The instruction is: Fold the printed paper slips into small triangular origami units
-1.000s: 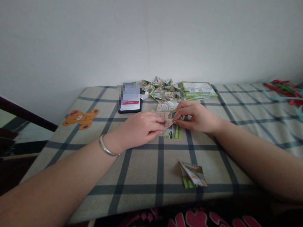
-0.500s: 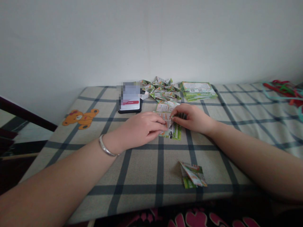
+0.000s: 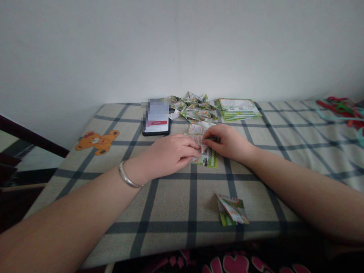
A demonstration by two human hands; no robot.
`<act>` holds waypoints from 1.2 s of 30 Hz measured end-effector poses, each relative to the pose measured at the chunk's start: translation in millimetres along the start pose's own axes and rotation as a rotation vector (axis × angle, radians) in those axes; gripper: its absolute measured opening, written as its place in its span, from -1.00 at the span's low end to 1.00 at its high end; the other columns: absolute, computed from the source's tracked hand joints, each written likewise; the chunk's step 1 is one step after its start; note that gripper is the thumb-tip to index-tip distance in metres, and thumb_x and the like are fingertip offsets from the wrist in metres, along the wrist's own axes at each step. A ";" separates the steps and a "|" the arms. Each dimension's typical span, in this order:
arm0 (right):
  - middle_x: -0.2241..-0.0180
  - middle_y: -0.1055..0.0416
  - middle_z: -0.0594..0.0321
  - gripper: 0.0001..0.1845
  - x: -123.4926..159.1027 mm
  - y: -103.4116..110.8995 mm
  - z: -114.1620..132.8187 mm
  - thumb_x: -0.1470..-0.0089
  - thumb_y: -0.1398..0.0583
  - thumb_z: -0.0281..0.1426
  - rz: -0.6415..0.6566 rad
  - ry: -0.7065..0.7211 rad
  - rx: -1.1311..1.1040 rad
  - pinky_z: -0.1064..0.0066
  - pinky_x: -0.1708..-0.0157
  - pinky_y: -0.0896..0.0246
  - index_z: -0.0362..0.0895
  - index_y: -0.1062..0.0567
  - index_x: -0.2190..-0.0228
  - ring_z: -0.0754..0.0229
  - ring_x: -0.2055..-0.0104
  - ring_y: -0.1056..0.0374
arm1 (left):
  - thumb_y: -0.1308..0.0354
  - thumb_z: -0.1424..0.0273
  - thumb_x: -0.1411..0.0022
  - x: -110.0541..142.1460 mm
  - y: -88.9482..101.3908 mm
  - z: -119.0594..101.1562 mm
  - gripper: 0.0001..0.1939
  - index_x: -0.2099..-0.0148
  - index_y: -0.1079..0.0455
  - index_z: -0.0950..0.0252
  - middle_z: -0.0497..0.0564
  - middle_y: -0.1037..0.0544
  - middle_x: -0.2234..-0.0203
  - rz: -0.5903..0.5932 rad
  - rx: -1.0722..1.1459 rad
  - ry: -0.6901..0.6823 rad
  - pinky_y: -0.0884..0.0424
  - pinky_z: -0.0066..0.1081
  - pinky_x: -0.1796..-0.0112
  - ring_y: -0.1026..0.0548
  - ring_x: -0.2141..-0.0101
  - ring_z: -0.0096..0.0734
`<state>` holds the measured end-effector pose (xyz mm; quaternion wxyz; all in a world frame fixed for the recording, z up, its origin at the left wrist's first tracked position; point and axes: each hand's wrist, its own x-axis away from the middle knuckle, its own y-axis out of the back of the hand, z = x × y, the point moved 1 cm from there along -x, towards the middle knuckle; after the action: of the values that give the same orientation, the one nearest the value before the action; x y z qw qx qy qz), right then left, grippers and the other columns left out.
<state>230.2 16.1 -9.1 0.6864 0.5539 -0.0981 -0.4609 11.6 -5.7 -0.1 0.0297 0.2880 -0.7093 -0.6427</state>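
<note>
A printed green-and-white leaflet (image 3: 209, 159) lies partly folded on the tablecloth between my hands. My left hand (image 3: 170, 153), with a silver bangle at the wrist, rests on its left side, fingers together and tips pressed onto the paper. From the right, my right hand (image 3: 227, 140) pinches a raised flap of that leaflet between thumb and forefinger. My fingers cover part of the folds. Closer to the front edge sits a folded leaflet piece (image 3: 233, 209), apart from both hands.
Several folded paper pieces (image 3: 193, 104) are heaped near the wall, beside a phone (image 3: 156, 117) with its screen lit. A stack of flat leaflets (image 3: 239, 108) lies right of them. Coloured strips (image 3: 341, 108) are at the far right. A bear patch (image 3: 98, 142) marks the checked tablecloth (image 3: 167, 212).
My right hand has shifted slightly left, bringing the pinched flap lower and nearer to my left fingertips. My left hand has barely moved.
</note>
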 end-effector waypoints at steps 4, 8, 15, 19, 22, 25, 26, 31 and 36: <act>0.43 -0.44 0.25 -0.93 -1.0 -1.3 -0.7 -0.09 -0.19 -0.44 0.001 0.026 0.013 0.41 0.33 -0.12 -0.12 -0.51 0.39 0.23 0.37 -0.28 | -0.11 0.51 -0.26 0.3 0.9 -1.3 -0.73 0.06 -0.54 0.17 -0.04 -0.58 0.05 0.024 -0.019 0.022 -0.44 -0.25 -0.02 -0.52 0.06 -0.33; 0.42 -0.45 0.24 -0.91 -2.0 -2.1 -2.4 -0.11 -0.20 -0.41 0.005 0.036 0.002 0.40 0.29 -0.14 -0.13 -0.51 0.40 0.21 0.34 -0.30 | -0.08 0.47 -0.29 -0.4 2.9 -4.8 -0.76 0.07 -0.53 0.25 -0.01 -0.60 0.10 0.023 -0.042 0.050 -0.44 -0.22 -0.02 -0.54 0.06 -0.29; 0.41 -0.47 0.22 -0.91 -3.3 -1.6 -2.2 -0.11 -0.21 -0.43 0.021 0.037 0.011 0.37 0.26 -0.16 -0.14 -0.53 0.41 0.20 0.31 -0.31 | -0.09 0.48 -0.28 -1.1 3.0 -6.4 -0.72 -0.01 -0.48 0.26 0.02 -0.59 0.06 0.008 -0.083 0.059 -0.45 -0.22 0.01 -0.53 0.06 -0.26; 0.40 -0.48 0.23 -0.90 -3.9 -1.3 -1.8 -0.12 -0.20 -0.43 0.025 0.043 0.008 0.38 0.26 -0.17 -0.13 -0.53 0.41 0.21 0.31 -0.32 | -0.07 0.48 -0.30 0.0 0.9 -4.0 -0.72 -0.01 -0.50 0.22 -0.04 -0.58 0.04 0.027 -0.073 0.029 -0.44 -0.22 -0.02 -0.52 0.04 -0.29; 0.40 -0.47 0.24 -0.90 -3.8 -2.2 -2.6 -0.12 -0.21 -0.41 0.019 0.048 0.010 0.38 0.25 -0.16 -0.12 -0.52 0.41 0.21 0.31 -0.32 | -0.07 0.49 -0.31 1.0 0.0 -3.4 -0.71 -0.01 -0.50 0.20 -0.05 -0.57 0.02 0.026 -0.074 0.027 -0.44 -0.24 -0.02 -0.51 0.04 -0.31; 0.43 -0.44 0.27 -0.96 -3.5 -2.5 -3.9 -0.08 -0.25 -0.41 -0.010 0.017 0.003 0.41 0.31 -0.14 -0.13 -0.49 0.40 0.24 0.36 -0.29 | -0.06 0.48 -0.32 1.8 -0.6 -4.1 -0.71 -0.02 -0.49 0.22 -0.05 -0.55 0.01 0.024 -0.083 0.023 -0.42 -0.23 -0.04 -0.49 0.02 -0.31; 0.44 -0.42 0.29 -0.94 -3.4 -1.9 -4.4 -0.06 -0.26 -0.42 -0.022 0.008 0.005 0.42 0.34 -0.13 -0.13 -0.46 0.40 0.25 0.39 -0.27 | -0.06 0.48 -0.32 2.1 -0.7 -4.4 -0.71 -0.03 -0.48 0.22 -0.05 -0.55 0.00 0.023 -0.087 0.024 -0.42 -0.23 -0.04 -0.48 0.01 -0.31; 0.41 -0.38 0.25 -0.88 -2.7 6.6 -8.5 -0.07 -0.27 -0.40 0.006 0.116 0.027 0.41 0.34 -0.14 -0.14 -0.42 0.43 0.22 0.34 -0.28 | -0.07 0.46 -0.32 2.1 -0.4 -5.7 -0.72 -0.03 -0.48 0.22 -0.03 -0.55 0.01 0.033 -0.112 0.035 -0.43 -0.21 -0.03 -0.48 0.02 -0.29; 0.26 -0.47 0.12 -0.86 0.2 16.9 -13.3 -0.10 -0.27 -0.35 0.081 0.266 -0.053 0.34 0.16 -0.27 -0.17 -0.52 0.30 0.15 0.17 -0.38 | -0.09 0.46 -0.31 1.4 0.3 -5.3 -0.73 -0.01 -0.49 0.23 -0.01 -0.57 0.05 0.039 -0.145 0.013 -0.42 -0.19 -0.02 -0.49 0.03 -0.28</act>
<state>247.7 24.2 0.4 0.7257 0.5875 -0.0166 -0.3577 12.5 -11.0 0.6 0.0676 0.2757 -0.6659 -0.6899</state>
